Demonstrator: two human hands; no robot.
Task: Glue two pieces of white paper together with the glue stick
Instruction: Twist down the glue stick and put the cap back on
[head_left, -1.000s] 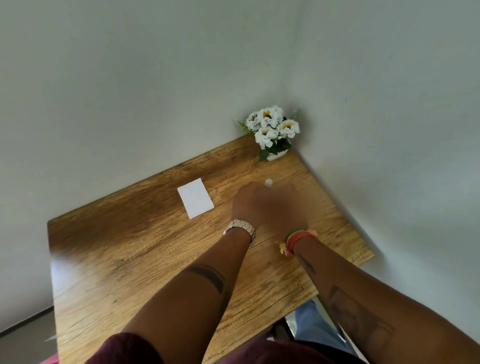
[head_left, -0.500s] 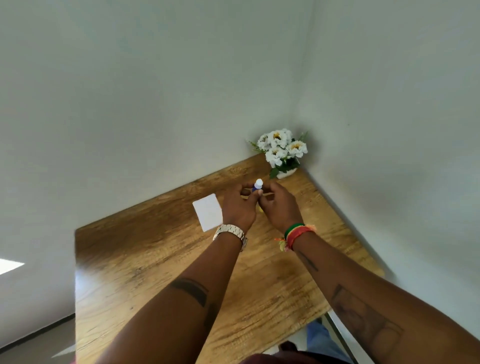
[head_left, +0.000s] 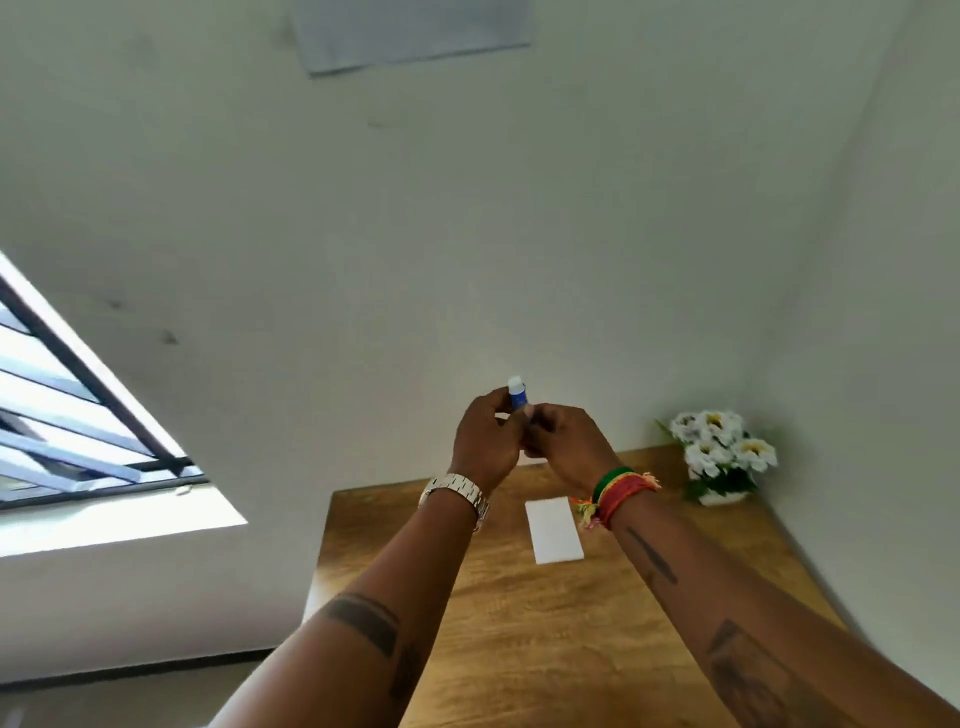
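Observation:
A small blue glue stick (head_left: 518, 397) with a white cap is held upright in the air, well above the wooden table (head_left: 519, 623). My left hand (head_left: 483, 441) and my right hand (head_left: 563, 441) both pinch its lower part, fingertips touching. A white paper rectangle (head_left: 554, 530) lies flat on the table below and between my wrists. It looks like one sheet; whether a second sheet lies under it cannot be told.
A white pot of white flowers (head_left: 722, 457) stands in the table's far right corner against the walls. A window with dark bars (head_left: 78, 415) is on the left. The table's left edge (head_left: 322, 561) drops to the floor.
Both hands have lifted the glue stick up from the table into the air. The view has tilted upward and swung left, bringing the window into sight.

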